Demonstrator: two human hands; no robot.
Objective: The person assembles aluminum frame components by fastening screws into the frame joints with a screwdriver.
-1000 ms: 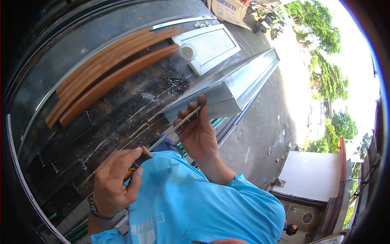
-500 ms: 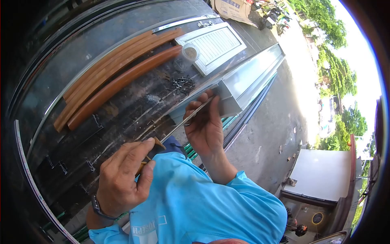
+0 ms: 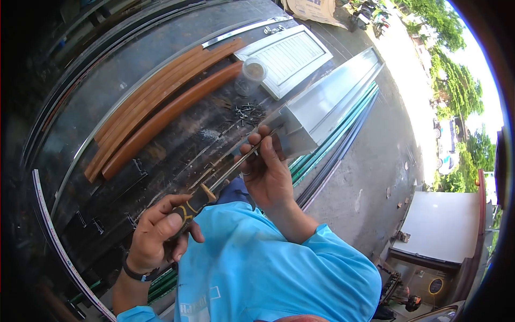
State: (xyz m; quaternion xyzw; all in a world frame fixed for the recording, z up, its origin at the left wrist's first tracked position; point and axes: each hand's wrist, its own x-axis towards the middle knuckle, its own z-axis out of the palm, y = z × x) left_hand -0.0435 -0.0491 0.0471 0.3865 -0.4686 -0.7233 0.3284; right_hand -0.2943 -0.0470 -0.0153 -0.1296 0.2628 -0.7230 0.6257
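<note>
My left hand [image 3: 155,231] is closed around the black and yellow handle of a screwdriver [image 3: 185,213], with my thumb lying along it. Its long metal shaft [image 3: 230,173] slants up to the right. My right hand [image 3: 271,172], palm up, pinches the shaft near its far end; whether a screw sits at the tip is hidden by my fingers. Just beyond those fingertips is the end of a long white metal profile [image 3: 316,118]. Several loose dark screws [image 3: 249,114] lie in a pile on the dark worktable [image 3: 177,158].
Brown curved strips [image 3: 161,107] lie across the table. A clear round container [image 3: 253,71] stands by a white louvred panel [image 3: 287,56]. Green and dark bars [image 3: 335,142] run beside the profile, above a concrete floor [image 3: 370,161]. Cardboard [image 3: 316,12] is at the far end.
My left hand has shifted down along the screwdriver, baring more of its handle. My right fingers have moved slightly left and drawn back from the profile's end. The whole view has shifted a little.
</note>
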